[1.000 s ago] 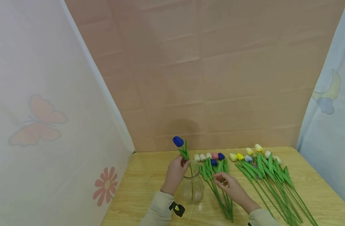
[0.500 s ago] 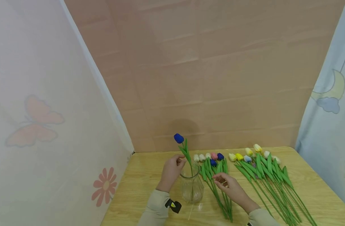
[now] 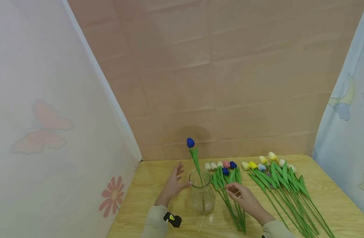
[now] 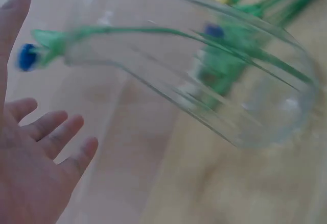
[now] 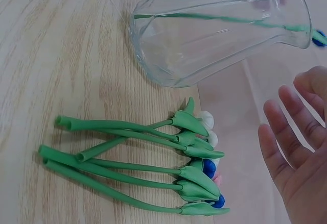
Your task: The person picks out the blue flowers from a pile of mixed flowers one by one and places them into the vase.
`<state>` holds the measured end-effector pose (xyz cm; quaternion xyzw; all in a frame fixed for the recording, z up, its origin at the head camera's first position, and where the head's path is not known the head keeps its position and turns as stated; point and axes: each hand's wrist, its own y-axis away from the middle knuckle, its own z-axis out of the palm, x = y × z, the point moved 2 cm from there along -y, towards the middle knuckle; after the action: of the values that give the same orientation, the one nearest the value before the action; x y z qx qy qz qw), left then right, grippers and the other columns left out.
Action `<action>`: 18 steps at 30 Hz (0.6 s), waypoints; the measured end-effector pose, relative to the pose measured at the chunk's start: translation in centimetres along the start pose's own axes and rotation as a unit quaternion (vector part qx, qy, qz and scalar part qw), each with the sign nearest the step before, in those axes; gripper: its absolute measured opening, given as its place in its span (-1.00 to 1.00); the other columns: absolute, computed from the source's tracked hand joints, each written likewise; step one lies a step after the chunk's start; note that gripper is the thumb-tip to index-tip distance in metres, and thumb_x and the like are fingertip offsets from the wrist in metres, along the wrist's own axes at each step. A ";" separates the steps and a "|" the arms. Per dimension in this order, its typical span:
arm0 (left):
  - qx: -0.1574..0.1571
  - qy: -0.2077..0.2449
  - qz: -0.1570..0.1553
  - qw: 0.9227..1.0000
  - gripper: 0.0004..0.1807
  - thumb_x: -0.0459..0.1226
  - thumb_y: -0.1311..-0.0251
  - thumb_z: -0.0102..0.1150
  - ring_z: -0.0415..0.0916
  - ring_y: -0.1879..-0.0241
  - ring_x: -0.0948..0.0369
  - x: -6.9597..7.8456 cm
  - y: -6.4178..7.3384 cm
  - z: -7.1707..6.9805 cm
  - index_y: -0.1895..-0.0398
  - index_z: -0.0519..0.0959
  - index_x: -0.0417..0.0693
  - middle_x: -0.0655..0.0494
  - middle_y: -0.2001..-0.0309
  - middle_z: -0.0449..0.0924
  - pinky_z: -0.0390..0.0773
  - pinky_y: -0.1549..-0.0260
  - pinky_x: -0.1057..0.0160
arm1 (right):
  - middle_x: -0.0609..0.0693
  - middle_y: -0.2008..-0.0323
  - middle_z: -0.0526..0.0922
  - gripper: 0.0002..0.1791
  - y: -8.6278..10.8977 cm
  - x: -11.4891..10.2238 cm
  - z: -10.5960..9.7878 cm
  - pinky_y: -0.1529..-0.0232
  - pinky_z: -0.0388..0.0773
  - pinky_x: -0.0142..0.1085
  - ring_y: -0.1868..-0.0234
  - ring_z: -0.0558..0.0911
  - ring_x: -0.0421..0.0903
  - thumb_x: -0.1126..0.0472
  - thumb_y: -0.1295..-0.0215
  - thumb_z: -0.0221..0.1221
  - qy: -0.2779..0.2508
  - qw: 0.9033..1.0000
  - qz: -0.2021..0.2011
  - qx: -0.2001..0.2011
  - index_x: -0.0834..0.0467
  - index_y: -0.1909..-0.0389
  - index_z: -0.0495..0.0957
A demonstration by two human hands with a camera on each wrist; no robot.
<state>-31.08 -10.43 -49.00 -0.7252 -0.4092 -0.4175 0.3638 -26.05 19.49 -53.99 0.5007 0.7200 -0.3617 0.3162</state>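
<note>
A clear glass vase (image 3: 203, 198) stands on the table with one blue tulip (image 3: 190, 142) in it, its stem (image 5: 214, 17) reaching down to the base. To the vase's left is my left hand (image 3: 172, 185), fingers spread and holding nothing; the left wrist view shows its palm (image 4: 30, 168) facing the glass. My right hand (image 3: 243, 197) hovers with loosely bent fingers above a bunch of tulips (image 3: 229, 188) in white, pink and blue. In the right wrist view nothing lies in that hand (image 5: 299, 142).
Farther right lies a larger bunch of yellow, white and pale blue tulips (image 3: 283, 185), stems toward the front. The wooden table (image 3: 146, 185) meets a brown backdrop (image 3: 244, 82) behind and printed white cloth (image 3: 80, 148) at the left.
My left hand has let go of the blue tulip and moved left and down, its fingers spreading. The tulip now stands more upright in the vase. My right hand has barely moved.
</note>
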 end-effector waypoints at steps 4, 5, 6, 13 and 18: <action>-0.056 -0.010 -0.071 0.996 0.13 0.01 -0.02 0.44 0.03 -0.43 -0.20 -4.3 0.5 2.3 -0.54 -0.09 0.05 -0.16 -0.49 0.01 0.17 -0.31 -0.29 | -0.09 0.25 0.61 -0.69 0.0 0.2 0.0 0.30 0.57 -0.38 0.27 0.58 -0.24 -0.01 -0.41 0.09 -0.001 1.000 0.001 0.000 0.10 0.01 0.54; -0.068 -0.011 -0.092 0.993 0.15 0.02 0.02 0.46 0.01 -0.43 -0.21 -5.1 0.7 2.9 -0.54 -0.07 0.06 -0.16 -0.49 0.00 0.15 -0.30 -0.32 | -0.10 0.25 0.61 -0.69 0.0 0.3 0.1 0.30 0.57 -0.39 0.27 0.57 -0.27 -0.02 -0.41 0.09 0.002 1.000 0.001 0.000 0.09 0.01 0.54; -0.076 -0.015 -0.108 0.991 0.16 0.02 0.05 0.48 0.01 -0.43 -0.23 -5.7 0.9 3.5 -0.54 -0.05 0.06 -0.17 -0.48 0.02 0.14 -0.28 -0.35 | -0.10 0.25 0.61 -0.69 0.0 0.3 0.1 0.31 0.57 -0.39 0.27 0.58 -0.24 -0.02 -0.41 0.09 0.002 1.000 0.001 0.002 0.09 0.01 0.54; -0.095 -0.024 -0.139 0.985 0.17 -0.09 0.10 0.54 0.08 -0.39 -0.26 -8.0 1.3 5.5 -0.51 -0.02 -0.14 -0.26 -0.43 0.11 0.16 -0.26 -0.36 | -0.11 0.23 0.62 -0.71 0.0 0.4 0.2 0.30 0.57 -0.40 0.22 0.62 -0.03 -0.03 -0.41 0.10 0.001 1.000 0.008 0.001 0.04 0.01 0.54; -0.088 -0.045 -0.131 0.986 0.12 -0.07 0.03 0.49 0.17 -0.36 -0.25 -7.8 1.1 5.8 -0.50 0.00 -0.17 -0.29 -0.41 0.14 0.25 -0.26 -0.29 | -0.10 0.24 0.63 -0.71 0.0 0.3 0.0 0.29 0.58 -0.38 0.22 0.62 -0.03 -0.01 -0.42 0.09 0.005 1.000 0.004 0.002 0.07 0.02 0.55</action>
<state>-30.81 -8.11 -58.51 -0.7129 -0.4782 -0.4624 0.2221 -26.20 19.63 -54.28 0.5059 0.7191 -0.3591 0.3131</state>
